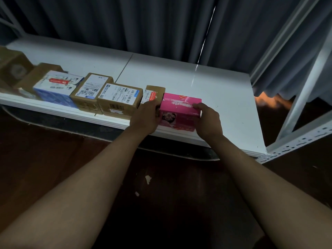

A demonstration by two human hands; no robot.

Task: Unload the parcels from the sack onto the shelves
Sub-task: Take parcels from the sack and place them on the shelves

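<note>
White shelf (206, 83): both hands, left hand (146, 116) and right hand (206, 121), grip pink box (179, 112) at front edge, placing step; next, seat it beside brown parcel (154, 92), release.

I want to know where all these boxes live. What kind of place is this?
Probably a parcel storeroom or pickup point: labelled cardboard parcels line a white metal shelf, and both hands set down a pink box.

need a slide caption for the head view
Both hands, left hand and right hand, set a pink cardboard box at the end of a parcel row on the white shelf.
</note>
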